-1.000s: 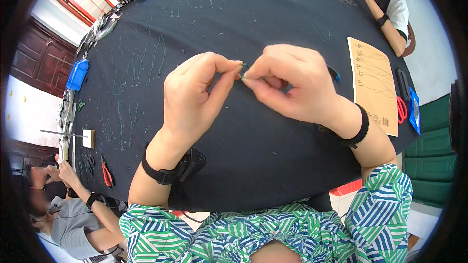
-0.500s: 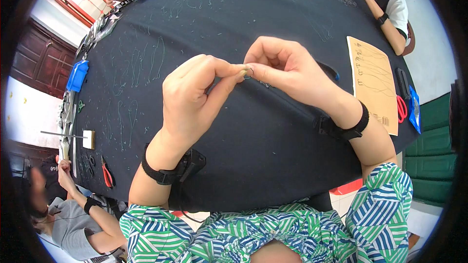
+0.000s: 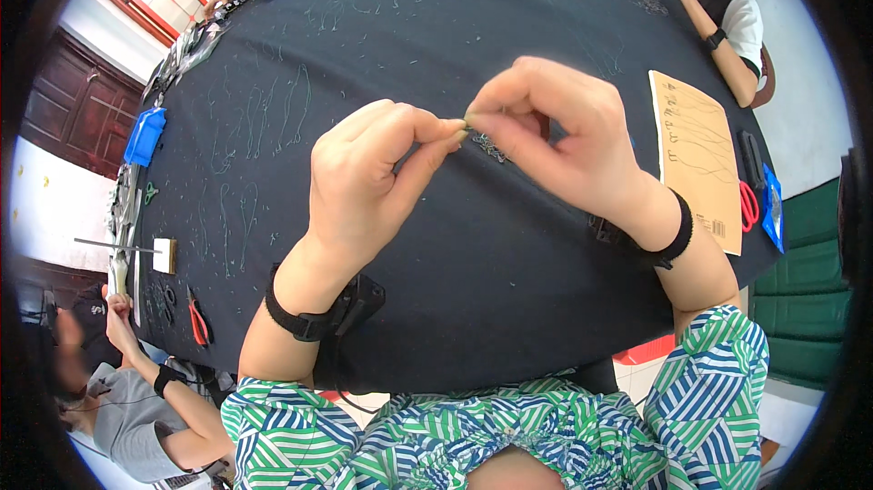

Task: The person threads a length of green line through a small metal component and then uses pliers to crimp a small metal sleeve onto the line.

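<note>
My left hand (image 3: 359, 167) and my right hand (image 3: 573, 131) meet fingertip to fingertip above the black cloth (image 3: 436, 281). Each pinches with thumb and forefinger at one spot. What lies between the tips is tiny and mostly hidden; only a greenish speck shows. Just under my right thumb, on the cloth, is a small heap of dark metal hooks (image 3: 491, 148), partly covered by the hand. To the right lies a tan card (image 3: 705, 181) with small hooks and long thin lines on it.
Thin green thread loops (image 3: 296, 108) lie across the left and far cloth. Red-handled pliers (image 3: 198, 322), a white block (image 3: 165, 255) and a blue tray (image 3: 145, 137) sit left. Red scissors (image 3: 748, 206) and a blue packet (image 3: 772, 208) lie right. Other people sit around the table.
My right hand has turned and shifted slightly right, its fingers now more upright at the pinch. The heap of hooks shows more. My left hand has barely moved.
</note>
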Motion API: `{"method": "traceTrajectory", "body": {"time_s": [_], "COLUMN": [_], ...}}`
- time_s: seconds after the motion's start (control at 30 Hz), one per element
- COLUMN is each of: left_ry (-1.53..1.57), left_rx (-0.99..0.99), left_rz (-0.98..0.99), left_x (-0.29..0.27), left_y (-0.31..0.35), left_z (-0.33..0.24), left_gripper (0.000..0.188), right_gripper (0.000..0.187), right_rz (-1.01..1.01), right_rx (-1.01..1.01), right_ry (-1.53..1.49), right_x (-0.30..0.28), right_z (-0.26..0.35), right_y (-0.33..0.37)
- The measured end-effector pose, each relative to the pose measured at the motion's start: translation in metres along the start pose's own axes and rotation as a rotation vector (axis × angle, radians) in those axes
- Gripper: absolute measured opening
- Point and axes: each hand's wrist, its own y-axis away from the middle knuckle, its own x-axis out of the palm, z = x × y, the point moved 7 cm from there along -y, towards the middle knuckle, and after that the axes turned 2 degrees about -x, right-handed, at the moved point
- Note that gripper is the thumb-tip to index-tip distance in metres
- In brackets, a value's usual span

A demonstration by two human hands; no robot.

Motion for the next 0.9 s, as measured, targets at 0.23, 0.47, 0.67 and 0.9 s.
{"method": "traceTrajectory", "body": {"time_s": [0.23, 0.47, 0.67, 0.9], "left_ry": [0.019, 0.108, -0.038, -0.024], "left_rx": [0.018, -0.059, 0.050, 0.072], "left_rz": [0.019, -0.098, -0.037, 0.017], "left_x": [0.003, 0.001, 0.002, 0.007], "left_y": [0.002, 0.001, -0.001, 0.002], "left_z": [0.000, 0.008, -0.004, -0.005], "left_gripper": [0.003, 0.009, 0.011, 0.004], "right_gripper": [0.012, 0.009, 0.011, 0.010], "right_rz": [0.118, 0.178, 0.051, 0.022], "right_rx": [0.397, 0.282, -0.146, 0.233], "right_ry": [-0.410, -0.337, 0.076, -0.220], "right_x": [0.021, 0.032, 0.007, 0.002], "right_z": [-0.046, -0.025, 0.010, -0.028], "right_y": [0.012, 0.017, 0.002, 0.003]}}
